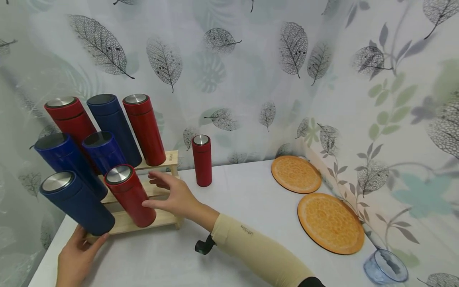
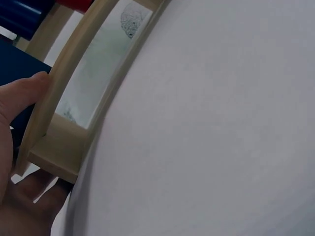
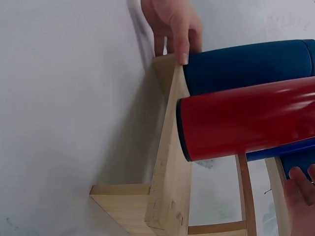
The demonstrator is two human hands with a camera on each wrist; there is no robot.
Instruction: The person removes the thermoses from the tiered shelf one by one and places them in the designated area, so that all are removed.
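A tiered wooden rack (image 1: 166, 218) holds several insulated bottles, red and blue. My left hand (image 1: 77, 255) grips the rack's front left corner, thumb on the front board and fingers around the leg in the right wrist view. Just above it stands a blue bottle (image 1: 77, 205) with a silver lid. Beside that, on the same front tier, is a red bottle (image 1: 130, 197). My right hand (image 1: 175, 195) is spread at the rack's right side, thumb tip right at the red bottle's side. A blue bottle (image 1: 104, 147) occupies the middle tier; another red bottle (image 1: 145, 131) stands at top right.
One more red bottle (image 1: 202, 161) stands alone on the white table, right of the rack. Two round orange-brown mats (image 1: 295, 174) lie along the right edge, with a clear glass (image 1: 385, 267) near the front right. A leaf-print curtain (image 1: 229, 71) hangs behind.
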